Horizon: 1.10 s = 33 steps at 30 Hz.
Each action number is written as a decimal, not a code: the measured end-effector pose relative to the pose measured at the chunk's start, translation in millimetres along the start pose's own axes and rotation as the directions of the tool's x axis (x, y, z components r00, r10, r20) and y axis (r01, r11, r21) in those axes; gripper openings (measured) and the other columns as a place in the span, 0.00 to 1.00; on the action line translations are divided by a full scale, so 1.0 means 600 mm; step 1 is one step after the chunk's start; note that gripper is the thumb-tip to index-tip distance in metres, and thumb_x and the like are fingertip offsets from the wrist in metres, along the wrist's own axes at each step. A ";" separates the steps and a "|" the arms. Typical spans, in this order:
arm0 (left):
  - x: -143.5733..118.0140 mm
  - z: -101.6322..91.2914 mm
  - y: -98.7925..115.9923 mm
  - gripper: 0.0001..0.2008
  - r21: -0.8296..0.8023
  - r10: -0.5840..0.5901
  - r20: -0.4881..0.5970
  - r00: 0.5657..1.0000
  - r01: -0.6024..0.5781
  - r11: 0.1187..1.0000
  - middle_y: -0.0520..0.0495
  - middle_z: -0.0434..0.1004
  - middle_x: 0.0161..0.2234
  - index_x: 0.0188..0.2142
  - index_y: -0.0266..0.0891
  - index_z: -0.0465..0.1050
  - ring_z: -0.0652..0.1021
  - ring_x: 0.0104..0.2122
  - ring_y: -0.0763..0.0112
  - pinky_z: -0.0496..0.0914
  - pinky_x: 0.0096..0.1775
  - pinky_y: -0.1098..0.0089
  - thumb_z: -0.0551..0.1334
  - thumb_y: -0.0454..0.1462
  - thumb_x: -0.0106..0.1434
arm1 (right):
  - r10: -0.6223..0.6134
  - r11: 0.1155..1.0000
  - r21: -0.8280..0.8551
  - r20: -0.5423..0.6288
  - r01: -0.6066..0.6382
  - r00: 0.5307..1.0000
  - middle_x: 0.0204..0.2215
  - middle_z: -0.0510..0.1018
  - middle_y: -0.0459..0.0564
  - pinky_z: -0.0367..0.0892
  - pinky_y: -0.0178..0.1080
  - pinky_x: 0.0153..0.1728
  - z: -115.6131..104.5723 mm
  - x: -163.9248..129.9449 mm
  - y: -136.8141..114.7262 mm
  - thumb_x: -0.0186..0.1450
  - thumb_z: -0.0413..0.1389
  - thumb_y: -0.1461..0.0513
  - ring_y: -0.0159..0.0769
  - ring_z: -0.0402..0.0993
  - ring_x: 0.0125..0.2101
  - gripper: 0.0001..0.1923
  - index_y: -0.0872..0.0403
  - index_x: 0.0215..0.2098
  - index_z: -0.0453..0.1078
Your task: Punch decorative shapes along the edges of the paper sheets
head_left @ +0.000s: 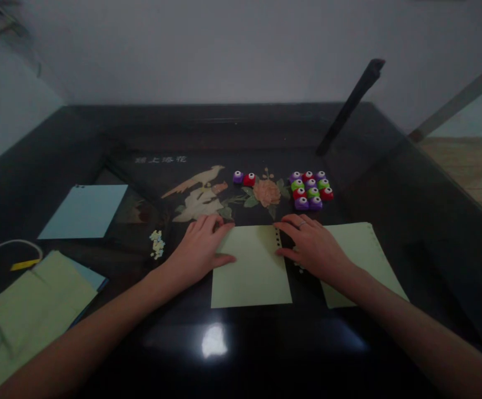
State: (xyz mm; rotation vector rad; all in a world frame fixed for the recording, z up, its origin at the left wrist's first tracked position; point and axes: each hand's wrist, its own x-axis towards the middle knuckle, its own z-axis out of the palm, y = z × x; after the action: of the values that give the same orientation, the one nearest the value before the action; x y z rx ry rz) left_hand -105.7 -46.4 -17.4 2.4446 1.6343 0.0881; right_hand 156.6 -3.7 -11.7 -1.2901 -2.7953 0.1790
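I count two hands on the dark table, my left hand and right hand. Near them lie two pale green sheets, the middle sheet and the right sheet, plus one light blue sheet and one green pile at the left. I see a pair of small punches, a cluster of ten more punches, one heap of paper bits, one white cable and one dark bar.
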 end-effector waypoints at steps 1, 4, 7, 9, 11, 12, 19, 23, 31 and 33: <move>-0.001 -0.002 0.002 0.33 0.016 -0.001 -0.005 1.000 0.001 1.000 0.39 0.66 0.49 0.57 0.38 0.64 0.68 0.49 0.51 0.67 0.47 0.55 0.69 0.45 0.55 | 0.003 0.999 0.035 -0.008 -0.002 1.000 0.48 0.74 0.57 0.68 0.50 0.46 0.000 0.001 0.001 0.58 0.64 0.60 0.50 0.70 0.45 0.24 0.58 0.51 0.70; -0.004 -0.008 0.008 0.31 0.036 -0.001 -0.026 1.000 0.002 0.999 0.39 0.67 0.49 0.55 0.39 0.64 0.69 0.49 0.51 0.67 0.47 0.56 0.70 0.44 0.55 | 0.035 0.987 0.160 -0.006 -0.033 0.999 0.44 0.74 0.56 0.68 0.48 0.45 0.002 0.003 0.007 0.57 0.65 0.63 0.48 0.70 0.44 0.19 0.57 0.46 0.71; -0.004 -0.012 0.012 0.28 0.016 0.000 -0.040 0.999 0.000 1.000 0.39 0.68 0.50 0.52 0.38 0.64 0.69 0.50 0.51 0.67 0.47 0.56 0.70 0.42 0.55 | 0.069 0.962 0.262 0.031 -0.075 0.997 0.40 0.74 0.54 0.68 0.45 0.43 0.005 0.005 0.012 0.56 0.65 0.64 0.46 0.70 0.42 0.17 0.57 0.42 0.70; -0.003 -0.014 0.012 0.25 -0.014 -0.002 -0.017 1.000 0.002 1.000 0.40 0.70 0.49 0.51 0.38 0.63 0.71 0.49 0.53 0.66 0.47 0.57 0.68 0.40 0.57 | 0.071 0.945 0.313 0.068 -0.089 0.995 0.36 0.73 0.52 0.67 0.41 0.39 0.004 0.007 0.013 0.56 0.65 0.66 0.43 0.70 0.39 0.13 0.57 0.38 0.70; -0.001 -0.019 0.010 0.20 -0.053 -0.024 0.041 0.999 0.026 0.998 0.42 0.74 0.46 0.49 0.39 0.64 0.75 0.45 0.55 0.67 0.46 0.58 0.65 0.38 0.59 | 0.063 0.922 0.374 0.113 -0.101 0.992 0.32 0.72 0.50 0.65 0.38 0.34 -0.002 0.009 0.014 0.57 0.63 0.67 0.38 0.69 0.34 0.08 0.56 0.33 0.69; 0.000 -0.023 0.008 0.16 -0.083 -0.040 0.086 0.995 0.047 0.995 0.44 0.76 0.44 0.48 0.40 0.65 0.76 0.43 0.57 0.67 0.44 0.59 0.64 0.37 0.60 | 0.060 0.900 0.420 0.143 -0.115 0.988 0.30 0.71 0.48 0.64 0.37 0.32 -0.006 0.009 0.014 0.57 0.62 0.67 0.36 0.68 0.32 0.06 0.56 0.31 0.69; 0.008 -0.077 -0.018 0.11 -0.528 -0.004 0.211 0.977 0.117 0.841 0.52 0.78 0.30 0.37 0.40 0.75 0.76 0.29 0.70 0.67 0.33 0.71 0.58 0.44 0.64 | -0.006 0.530 0.802 0.329 -0.276 0.944 0.24 0.72 0.44 0.61 0.35 0.27 -0.050 0.007 0.016 0.63 0.56 0.57 0.30 0.67 0.25 0.10 0.54 0.29 0.66; 0.005 -0.106 -0.028 0.12 -0.665 -0.106 0.177 0.978 0.198 0.720 0.52 0.79 0.29 0.35 0.40 0.75 0.76 0.28 0.72 0.68 0.29 0.73 0.59 0.45 0.61 | -0.058 0.413 0.862 0.347 -0.294 0.936 0.22 0.72 0.43 0.59 0.33 0.24 -0.079 -0.002 0.011 0.67 0.52 0.54 0.28 0.66 0.21 0.14 0.54 0.28 0.66; -0.002 -0.128 -0.025 0.11 -0.727 -0.165 0.125 0.978 0.203 0.656 0.51 0.79 0.30 0.36 0.40 0.76 0.76 0.29 0.71 0.69 0.30 0.72 0.61 0.44 0.59 | -0.118 0.439 0.831 0.431 -0.342 0.894 0.17 0.71 0.41 0.60 0.33 0.22 -0.105 -0.020 -0.012 0.64 0.55 0.53 0.27 0.68 0.19 0.15 0.53 0.25 0.63; -0.003 -0.127 -0.028 0.12 -0.696 -0.138 0.110 0.984 0.175 0.696 0.51 0.79 0.31 0.36 0.41 0.76 0.77 0.31 0.70 0.71 0.33 0.71 0.60 0.45 0.61 | -0.109 0.469 0.813 0.441 -0.345 0.891 0.16 0.70 0.41 0.58 0.32 0.22 -0.103 -0.020 -0.017 0.64 0.55 0.55 0.27 0.68 0.18 0.15 0.53 0.23 0.61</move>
State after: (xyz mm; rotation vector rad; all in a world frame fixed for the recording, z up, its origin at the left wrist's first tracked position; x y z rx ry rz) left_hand -134.2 -31.8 54.0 1.6952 1.4159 0.5228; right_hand 163.1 -14.4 51.0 -1.1792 -2.1465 1.8646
